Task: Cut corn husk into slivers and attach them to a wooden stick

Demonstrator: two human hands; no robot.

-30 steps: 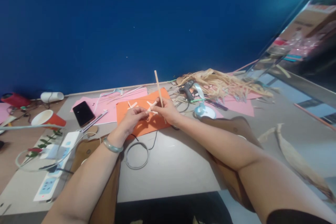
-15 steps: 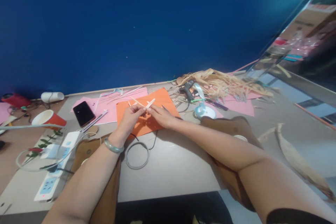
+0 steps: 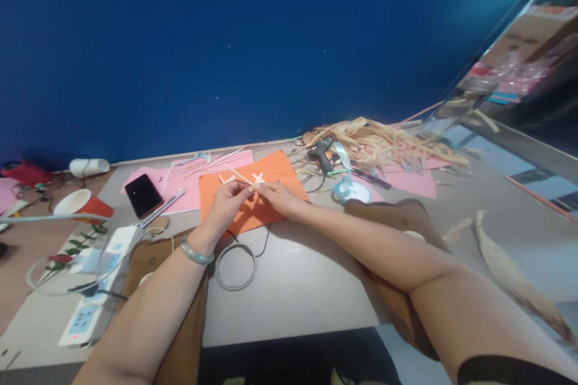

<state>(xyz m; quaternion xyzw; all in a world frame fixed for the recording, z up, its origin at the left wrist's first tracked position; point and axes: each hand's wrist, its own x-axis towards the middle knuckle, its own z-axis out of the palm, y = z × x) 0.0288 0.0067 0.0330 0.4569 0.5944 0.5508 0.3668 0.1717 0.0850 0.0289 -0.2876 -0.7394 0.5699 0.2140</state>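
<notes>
My left hand (image 3: 229, 200) and my right hand (image 3: 279, 197) meet fingertip to fingertip over an orange paper sheet (image 3: 271, 168). Between them they pinch a thin pale strip (image 3: 238, 175) that slants up and to the left from the fingers. Two small pale crosses made of strips lie on the orange sheet just beyond the fingers, one (image 3: 226, 178) on the left and one (image 3: 259, 178) on the right. A green bangle (image 3: 194, 251) is on my left wrist.
Pink sheets (image 3: 189, 177) lie behind the orange one. A phone (image 3: 143, 195), a red paper cup (image 3: 81, 203) and a power strip (image 3: 97, 286) sit at the left. A wire ring (image 3: 235, 266) lies near my left wrist. A glue gun (image 3: 324, 154), ribbon spool (image 3: 350, 190) and dried husk strips (image 3: 383, 144) lie at the right.
The long stick that stood upright in my right hand has gone down. Both hands have closed in together and now pinch a thin strip low over the orange sheet.
</notes>
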